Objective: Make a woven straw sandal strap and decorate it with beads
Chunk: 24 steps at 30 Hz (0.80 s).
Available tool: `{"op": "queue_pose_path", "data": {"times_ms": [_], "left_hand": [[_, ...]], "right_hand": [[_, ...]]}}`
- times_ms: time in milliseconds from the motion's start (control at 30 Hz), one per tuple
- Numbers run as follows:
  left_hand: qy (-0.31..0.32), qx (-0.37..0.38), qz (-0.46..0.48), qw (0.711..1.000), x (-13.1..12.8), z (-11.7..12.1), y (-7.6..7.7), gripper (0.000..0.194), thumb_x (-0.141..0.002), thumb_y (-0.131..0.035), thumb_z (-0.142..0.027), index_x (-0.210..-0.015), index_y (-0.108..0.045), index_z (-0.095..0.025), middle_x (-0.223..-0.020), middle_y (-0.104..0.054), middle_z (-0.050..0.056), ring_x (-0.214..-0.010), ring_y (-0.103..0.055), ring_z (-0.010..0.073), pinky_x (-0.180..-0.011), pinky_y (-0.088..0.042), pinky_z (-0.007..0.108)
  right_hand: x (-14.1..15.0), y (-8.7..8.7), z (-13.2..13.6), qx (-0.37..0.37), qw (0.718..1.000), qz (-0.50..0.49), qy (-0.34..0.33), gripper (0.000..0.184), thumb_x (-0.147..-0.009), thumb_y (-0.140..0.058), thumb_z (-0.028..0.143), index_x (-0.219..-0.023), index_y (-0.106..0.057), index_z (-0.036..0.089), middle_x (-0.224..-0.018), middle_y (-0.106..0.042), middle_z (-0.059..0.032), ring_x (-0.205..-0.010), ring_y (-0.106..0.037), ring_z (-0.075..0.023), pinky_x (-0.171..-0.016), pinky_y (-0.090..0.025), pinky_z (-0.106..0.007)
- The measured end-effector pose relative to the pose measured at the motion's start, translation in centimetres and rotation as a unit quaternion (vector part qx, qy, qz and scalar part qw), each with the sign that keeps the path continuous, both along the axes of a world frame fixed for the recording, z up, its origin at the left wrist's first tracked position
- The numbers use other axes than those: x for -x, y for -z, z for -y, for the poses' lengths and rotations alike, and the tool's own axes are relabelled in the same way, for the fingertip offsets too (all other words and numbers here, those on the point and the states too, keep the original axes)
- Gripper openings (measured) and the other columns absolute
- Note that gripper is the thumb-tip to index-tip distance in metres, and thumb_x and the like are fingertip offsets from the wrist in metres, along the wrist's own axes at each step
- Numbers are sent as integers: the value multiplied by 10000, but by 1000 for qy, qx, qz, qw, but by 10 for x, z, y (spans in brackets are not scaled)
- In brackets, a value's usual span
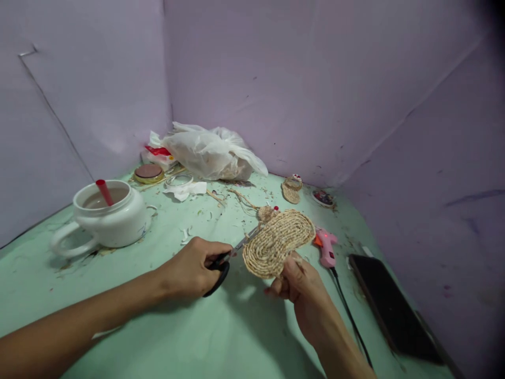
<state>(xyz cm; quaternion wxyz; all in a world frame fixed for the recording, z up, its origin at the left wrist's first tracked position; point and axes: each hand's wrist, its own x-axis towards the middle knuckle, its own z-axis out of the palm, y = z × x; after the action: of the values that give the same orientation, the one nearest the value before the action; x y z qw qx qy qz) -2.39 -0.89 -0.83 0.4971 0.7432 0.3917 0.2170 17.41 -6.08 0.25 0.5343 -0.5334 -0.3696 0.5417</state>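
My left hand [195, 267] is closed round the black handles of a pair of scissors [226, 259]. The blades point up and right and meet the left edge of a flat, sole-shaped piece of coiled straw braid [278, 241]. My right hand [298, 281] pinches that braided piece at its lower end and holds it up, tilted, above the green table [221, 337]. A small braided knot with a red bead [268, 212] lies just behind the piece.
A white pot with a red stick [108, 216] stands at the left. At the back lie a plastic bag [211, 152], a round tin [149, 172] and a small braided sole [292, 190]. A pink glue gun [326, 247] and dark phone [389, 305] lie right.
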Motion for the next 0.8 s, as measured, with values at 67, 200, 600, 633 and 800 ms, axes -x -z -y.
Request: {"op": "queue_pose_path", "data": {"times_ms": [67, 200, 600, 633, 800], "left_hand": [[6, 26, 15, 1000, 0, -2, 2, 72, -749, -476, -175, -726, -539, -149, -601, -379, -49, -555, -351, 80, -486, -293, 202], [9, 23, 9, 1000, 0, -3, 2, 65, -742, -472, -171, -712, -526, -152, -606, -396, -47, -559, -356, 80, -491, -292, 200], [23, -8, -29, 999, 2, -3, -1, 58, -727, -467, -150, -700, -518, -160, -575, -352, -58, -530, -321, 75, -463, -256, 190], [26, -15, -32, 999, 2, -2, -1, 65, -727, -466, -151, -694, -521, -160, -572, -352, -58, -531, -322, 76, -466, -258, 192], [48, -86, -69, 993, 0, 2, -5, 110, -732, -443, -135, -708, -546, -165, -566, -373, -59, -528, -329, 78, -487, -270, 201]], "right_hand": [[-3, -1, -2, 38, 999, -24, 9, 497, -607, -664, 641, -737, -640, 161, -566, -613, -4, -452, -521, -118, -484, -475, -242], [-4, -1, -7, 69, 989, -118, 64, 505, -613, -658, 638, -847, -639, 192, -647, -643, 5, -443, -516, -100, -440, -467, -211], [-15, -13, -15, -15, 969, -210, 126, 307, -634, -719, 376, -896, -680, 220, -753, -692, 0, -596, -596, -138, -504, -496, -232], [-14, -14, -14, -9, 970, -210, 122, 300, -603, -742, 348, -864, -687, 211, -756, -702, -6, -605, -608, -144, -504, -495, -233], [-5, -7, -11, 24, 980, -168, 104, 280, -523, -796, 284, -758, -693, 174, -734, -727, -25, -661, -658, -204, -547, -508, -279]]}}
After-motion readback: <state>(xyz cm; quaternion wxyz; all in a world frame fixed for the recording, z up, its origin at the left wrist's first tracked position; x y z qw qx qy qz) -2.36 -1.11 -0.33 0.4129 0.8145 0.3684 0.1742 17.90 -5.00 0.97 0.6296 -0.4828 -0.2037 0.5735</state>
